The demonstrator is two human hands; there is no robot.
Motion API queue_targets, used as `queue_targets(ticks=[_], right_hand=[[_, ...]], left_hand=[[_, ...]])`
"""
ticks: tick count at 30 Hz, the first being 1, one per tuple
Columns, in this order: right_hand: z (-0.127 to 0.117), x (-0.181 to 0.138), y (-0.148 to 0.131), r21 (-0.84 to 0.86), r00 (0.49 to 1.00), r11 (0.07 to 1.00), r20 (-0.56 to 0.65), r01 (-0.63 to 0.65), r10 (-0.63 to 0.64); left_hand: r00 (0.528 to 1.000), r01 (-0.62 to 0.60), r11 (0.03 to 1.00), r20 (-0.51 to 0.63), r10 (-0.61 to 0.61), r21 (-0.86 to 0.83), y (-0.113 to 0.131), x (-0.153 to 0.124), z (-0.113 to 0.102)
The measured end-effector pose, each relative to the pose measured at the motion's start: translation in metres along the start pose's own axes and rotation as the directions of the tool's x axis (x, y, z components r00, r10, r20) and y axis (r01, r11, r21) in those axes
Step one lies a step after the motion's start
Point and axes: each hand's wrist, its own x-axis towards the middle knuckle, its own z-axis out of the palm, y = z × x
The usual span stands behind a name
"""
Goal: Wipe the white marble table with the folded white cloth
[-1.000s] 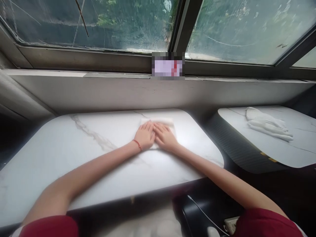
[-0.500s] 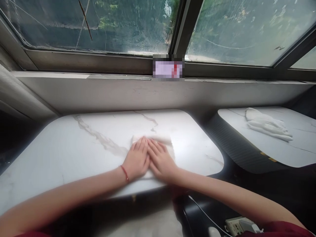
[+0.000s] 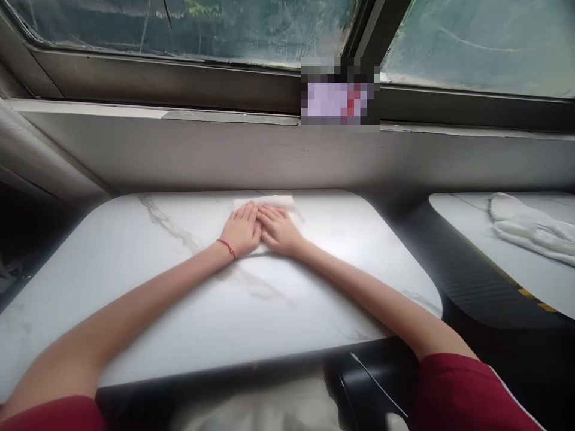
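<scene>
My left hand [image 3: 241,229], with a red cord bracelet at the wrist, lies flat on a folded white cloth [image 3: 283,201]. Beside it, my right hand [image 3: 281,229] presses on the same cloth, its fingers stretched out. The two hands touch along the thumbs, fingertips pointing away from me. Most of the cloth is covered by them; its far edge shows beyond the fingers. Under it is the white, grey-veined tabletop [image 3: 179,323], near its far edge. Neither hand is wrapped around anything.
A second marbled table [image 3: 476,221] stands at the right, bearing a crumpled white cloth [image 3: 534,224]. Behind the tables runs a low wall [image 3: 202,152] under windows. Below the front edge, a white cable [image 3: 377,383] lies on something dark.
Both hands have slid the cloth away from me, from the near part of the tabletop towards its far edge. My arms are stretched further out, and the view has shifted.
</scene>
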Motion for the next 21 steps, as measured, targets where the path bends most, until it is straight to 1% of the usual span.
queue_targets(ticks=[5, 13, 17, 21], right_hand=[[0.009, 0.028, 0.017, 0.017, 1.0, 1.0, 0.028, -0.004, 0.003], [0.02, 0.062, 0.033, 0.021, 0.998, 1.0, 0.063, -0.009, 0.007], [0.02, 0.071, 0.038, 0.006, 0.997, 1.0, 0.079, 0.0, 0.0], [0.02, 0.074, 0.041, 0.009, 0.996, 1.0, 0.088, 0.007, -0.008]], left_hand=[[0.998, 0.053, 0.999, 0.022, -0.053, -0.007, -0.018, 0.021, 0.003], [0.996, 0.087, 0.994, 0.004, -0.087, -0.062, -0.044, 0.043, 0.01], [0.995, 0.101, 0.992, 0.002, -0.101, -0.079, -0.05, 0.049, 0.011], [0.993, 0.114, 0.991, 0.016, -0.113, -0.068, -0.05, 0.051, 0.011]])
